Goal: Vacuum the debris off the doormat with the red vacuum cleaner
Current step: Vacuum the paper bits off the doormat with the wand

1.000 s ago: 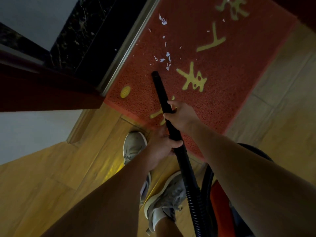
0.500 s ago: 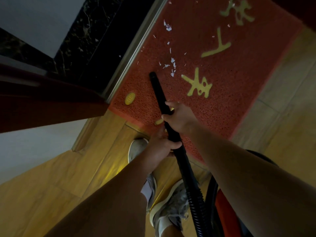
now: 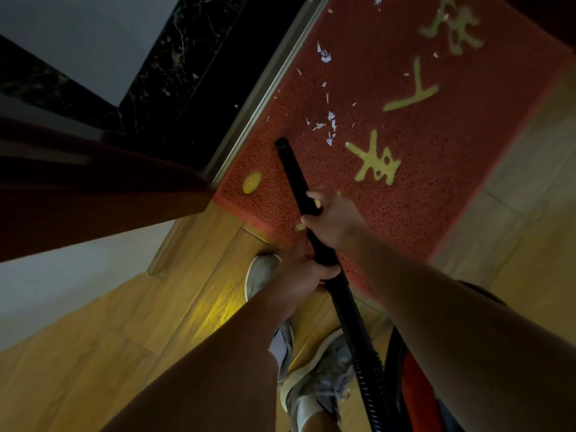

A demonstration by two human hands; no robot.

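A red doormat (image 3: 436,188) with yellow characters lies against the doorway. White paper scraps (image 3: 330,126) are scattered on its left part, more near the top edge. A black vacuum tube (image 3: 294,179) points at the mat, its nozzle tip resting just below and left of the scrap cluster. My right hand (image 3: 332,219) grips the tube higher up; my left hand (image 3: 299,275) grips it lower, near the ribbed hose (image 3: 371,369). The red vacuum cleaner body (image 3: 414,397) shows at bottom right, mostly hidden by my right arm.
A metal threshold strip (image 3: 265,92) and black marble sill (image 3: 174,76) border the mat on the left. A dark red door (image 3: 93,194) juts in from the left. My two sneakers (image 3: 314,391) stand on the wooden floor (image 3: 109,353) below the mat.
The view has shifted slightly so the mat sits lower and to the right in frame. Both hands keep their grip; the nozzle stays just short of the scrap cluster.
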